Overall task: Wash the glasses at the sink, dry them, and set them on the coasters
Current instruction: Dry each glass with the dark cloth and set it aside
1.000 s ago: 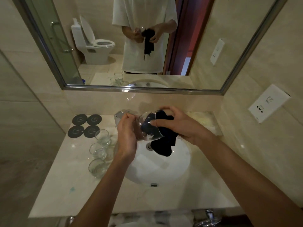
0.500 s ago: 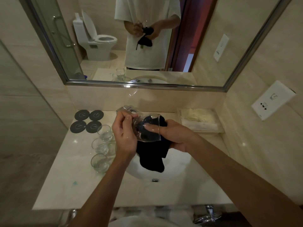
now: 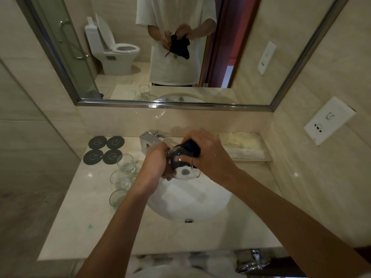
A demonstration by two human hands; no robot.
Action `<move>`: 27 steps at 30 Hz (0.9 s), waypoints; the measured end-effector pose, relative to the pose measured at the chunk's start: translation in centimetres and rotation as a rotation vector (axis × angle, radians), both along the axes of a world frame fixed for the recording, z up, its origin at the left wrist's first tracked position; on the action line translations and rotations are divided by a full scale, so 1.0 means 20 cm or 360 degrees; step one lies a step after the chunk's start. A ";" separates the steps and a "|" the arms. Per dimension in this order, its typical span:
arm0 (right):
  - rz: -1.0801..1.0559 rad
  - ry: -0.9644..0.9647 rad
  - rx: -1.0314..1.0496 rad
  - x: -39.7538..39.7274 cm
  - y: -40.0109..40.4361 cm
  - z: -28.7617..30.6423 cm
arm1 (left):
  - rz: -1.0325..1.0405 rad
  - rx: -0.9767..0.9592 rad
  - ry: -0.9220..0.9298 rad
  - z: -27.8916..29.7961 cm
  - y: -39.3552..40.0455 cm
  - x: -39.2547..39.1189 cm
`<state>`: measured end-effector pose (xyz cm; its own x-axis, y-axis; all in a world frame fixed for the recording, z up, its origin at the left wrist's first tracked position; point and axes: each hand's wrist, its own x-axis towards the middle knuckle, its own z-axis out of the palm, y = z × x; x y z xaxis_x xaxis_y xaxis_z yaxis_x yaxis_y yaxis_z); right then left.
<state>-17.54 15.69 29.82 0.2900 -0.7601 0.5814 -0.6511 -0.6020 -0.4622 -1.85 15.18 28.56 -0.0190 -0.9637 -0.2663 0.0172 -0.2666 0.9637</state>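
Observation:
Above the white sink basin (image 3: 192, 199) I hold a clear glass (image 3: 181, 166) on its side. My left hand (image 3: 155, 165) grips its base end. My right hand (image 3: 206, 155) is closed on a dark cloth (image 3: 193, 147) that is pushed into the glass and bunched over its rim. Three more clear glasses stand in a row left of the basin, the farthest (image 3: 126, 162), the middle one (image 3: 120, 180) and the nearest (image 3: 117, 197). Several round dark coasters (image 3: 105, 150) lie bare at the back left of the counter.
A chrome faucet (image 3: 150, 140) stands behind the basin, close to my hands. A tray with pale packets (image 3: 241, 146) sits at the back right. The mirror (image 3: 180, 47) fills the wall above. A socket plate (image 3: 329, 120) is on the right wall. The beige counter (image 3: 80, 227) extends front left.
The hanging cloth has been gathered up into and over the glass. The glass has been turned, and both hands have shifted slightly back toward the faucet.

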 end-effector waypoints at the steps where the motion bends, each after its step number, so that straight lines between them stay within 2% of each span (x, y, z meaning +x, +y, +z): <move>1: 0.0040 0.0075 -0.0149 -0.01 -0.01 -0.01 | -0.0046 0.0112 0.0010 0.01 0.00 0.00; 10: 0.0409 0.0599 -0.1185 -0.04 -0.04 -0.02 | -0.0310 0.0484 -0.0005 0.00 0.01 0.05; 13: 0.0417 0.0687 -0.1218 -0.04 -0.05 0.01 | -0.0238 0.0487 0.0045 -0.03 0.02 0.03; 14: 0.0371 0.0644 -0.1110 -0.04 -0.05 -0.01 | -0.0159 0.0470 0.0054 -0.03 0.03 0.02; 16: 0.0255 0.0431 -0.0678 -0.03 -0.04 -0.04 | -0.0046 0.0380 0.0089 -0.01 0.04 0.01; 21: -0.0097 -0.0337 0.0879 0.01 -0.01 -0.05 | 0.0053 -0.0215 -0.0058 -0.02 0.04 0.03; 24: -0.0010 -0.0898 0.1703 0.04 0.05 -0.06 | 0.0118 -0.0581 0.0024 -0.02 0.05 0.02; 27: 0.0034 -0.1354 0.2186 0.06 0.10 -0.06 | 0.0104 -0.0880 -0.0046 -0.03 0.06 0.02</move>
<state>-16.29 17.60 28.72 0.2723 -0.8159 -0.5101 0.0648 0.5445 -0.8363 -1.42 16.40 27.91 0.0454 -0.9589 0.2801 -0.0121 0.2798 0.9600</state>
